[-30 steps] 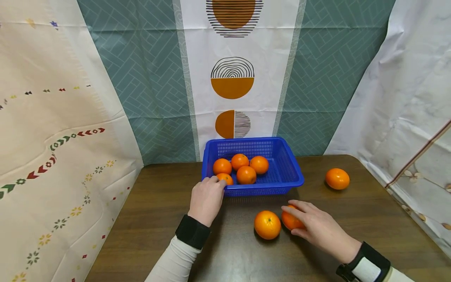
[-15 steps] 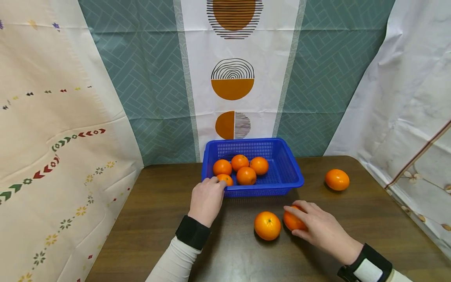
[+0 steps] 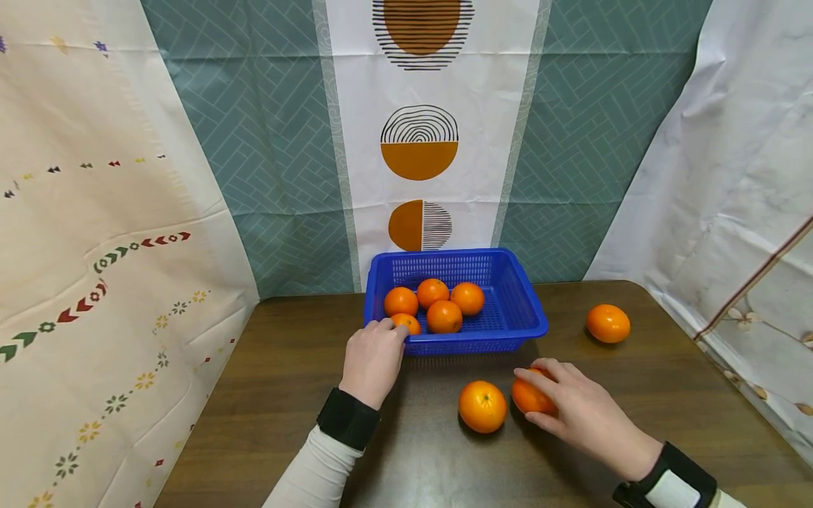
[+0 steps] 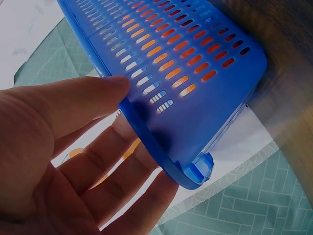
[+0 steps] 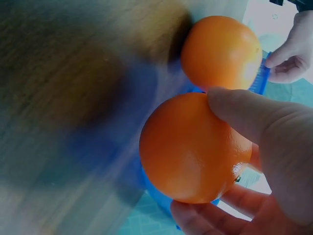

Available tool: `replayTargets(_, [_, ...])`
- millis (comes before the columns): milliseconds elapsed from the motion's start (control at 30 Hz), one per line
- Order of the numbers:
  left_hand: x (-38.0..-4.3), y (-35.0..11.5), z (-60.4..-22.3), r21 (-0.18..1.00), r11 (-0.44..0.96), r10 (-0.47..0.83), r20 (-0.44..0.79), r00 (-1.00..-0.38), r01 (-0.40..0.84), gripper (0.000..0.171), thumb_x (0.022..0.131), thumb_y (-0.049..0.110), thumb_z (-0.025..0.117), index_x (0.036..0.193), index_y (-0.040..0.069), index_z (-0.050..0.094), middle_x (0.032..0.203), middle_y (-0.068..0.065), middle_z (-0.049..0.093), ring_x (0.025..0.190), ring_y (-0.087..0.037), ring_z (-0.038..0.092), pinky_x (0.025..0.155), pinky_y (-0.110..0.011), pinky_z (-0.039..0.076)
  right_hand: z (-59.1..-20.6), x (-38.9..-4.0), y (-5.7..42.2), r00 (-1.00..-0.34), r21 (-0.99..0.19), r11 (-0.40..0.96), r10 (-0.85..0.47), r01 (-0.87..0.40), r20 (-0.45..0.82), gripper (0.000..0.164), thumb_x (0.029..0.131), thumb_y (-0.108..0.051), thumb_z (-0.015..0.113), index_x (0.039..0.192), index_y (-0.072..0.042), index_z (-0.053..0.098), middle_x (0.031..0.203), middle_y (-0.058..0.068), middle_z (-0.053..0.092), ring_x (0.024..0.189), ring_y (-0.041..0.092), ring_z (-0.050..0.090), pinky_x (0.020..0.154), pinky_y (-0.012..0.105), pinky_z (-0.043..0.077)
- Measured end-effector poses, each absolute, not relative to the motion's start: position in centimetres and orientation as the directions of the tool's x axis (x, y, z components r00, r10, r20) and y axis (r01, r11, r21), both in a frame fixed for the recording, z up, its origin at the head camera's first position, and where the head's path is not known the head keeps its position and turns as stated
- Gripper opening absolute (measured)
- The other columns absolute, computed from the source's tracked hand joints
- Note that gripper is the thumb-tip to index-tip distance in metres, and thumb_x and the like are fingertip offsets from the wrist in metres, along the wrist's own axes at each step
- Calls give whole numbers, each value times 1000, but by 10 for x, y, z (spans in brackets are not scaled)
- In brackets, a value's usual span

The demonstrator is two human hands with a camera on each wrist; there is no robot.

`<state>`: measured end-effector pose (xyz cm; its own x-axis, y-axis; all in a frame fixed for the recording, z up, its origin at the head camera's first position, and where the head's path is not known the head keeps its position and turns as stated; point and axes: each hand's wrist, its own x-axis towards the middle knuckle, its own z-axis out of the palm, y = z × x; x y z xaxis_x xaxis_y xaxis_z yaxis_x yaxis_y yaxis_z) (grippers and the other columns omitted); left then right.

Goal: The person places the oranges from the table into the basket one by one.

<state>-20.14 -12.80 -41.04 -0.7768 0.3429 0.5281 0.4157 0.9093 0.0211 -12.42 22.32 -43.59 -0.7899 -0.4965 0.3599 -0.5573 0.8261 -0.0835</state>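
My left hand [image 3: 373, 358] grips the near left corner of a blue plastic basket [image 3: 470, 345]. In the left wrist view the thumb lies on the outer wall and the fingers go over the rim [image 4: 146, 139]. Inside the basket are several oranges [image 3: 444, 316], grouped toward its left side. My right hand [image 3: 584, 413] holds an orange [image 5: 190, 147] between thumb and fingers, in front of the basket's right end. Just left of it, a second orange [image 3: 483, 407] rests on the table.
Another orange [image 3: 607, 323] lies at the back right of the brown wooden table [image 3: 292, 374]. Patterned cloth [image 3: 286, 155] hangs behind the table, with a cream cloth [image 3: 114, 296] on the left and a white one [image 3: 730, 212] on the right.
My right hand has shifted slightly to the right with its orange, widening the gap to the orange beside it. My left hand and the basket have stayed in place.
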Motion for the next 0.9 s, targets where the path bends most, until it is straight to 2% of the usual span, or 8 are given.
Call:
replayTargets(233, [-201,-128,-411,12,908,347,539,-767,419,13,93,19,92,102,13,85,94,-7,78,75,-26,67,64,-38,60,-425,-122,222,-778,-78,820,-503,-567,377,64,84,-34,99,141,-20,74,132,9,66,110,27,66,84,48,64])
replayTargets(667, [-202,-128,-411,3,907,350,553,-756,422,12,93,18,92,101,14,85,92,-7,77,74,-26,67,63,-37,59,-403,-127,222,-707,-34,786,-536,-617,462,70,79,-29,102,142,-19,73,134,11,66,109,28,67,81,48,64])
replayTargets(900, [-201,-129,-412,8,905,350,557,-753,426,11,93,17,92,101,13,85,93,-7,78,74,-26,67,64,-38,60,-390,-132,218,-693,-36,774,-544,-632,473,69,81,-30,101,143,-18,73,134,11,66,111,28,68,82,48,64])
